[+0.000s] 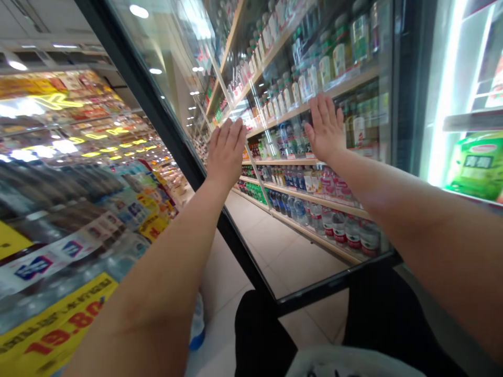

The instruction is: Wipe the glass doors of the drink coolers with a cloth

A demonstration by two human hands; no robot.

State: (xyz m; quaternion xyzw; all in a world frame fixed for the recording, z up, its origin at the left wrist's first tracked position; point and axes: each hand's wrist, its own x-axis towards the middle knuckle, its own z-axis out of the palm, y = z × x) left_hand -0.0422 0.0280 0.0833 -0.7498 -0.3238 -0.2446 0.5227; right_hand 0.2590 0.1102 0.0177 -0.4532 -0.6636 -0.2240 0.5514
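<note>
A tall glass fridge door [184, 73] with a black frame stands in front of me, tilted across the view. My left hand [225, 151] lies flat on the glass, fingers stretched up and held together. My right hand [325, 128] presses flat on the same pane further right, fingers spread. Neither hand holds anything. Reflections of drink shelves fill the glass.
Rows of bottles [334, 220] show in the glass on wooden shelves. At the right, the lit fridge interior holds a green package [477, 165]. Bottled drinks with yellow price signs [51, 330] are stacked at the left. A blue bottle [196, 324] stands on the tiled floor.
</note>
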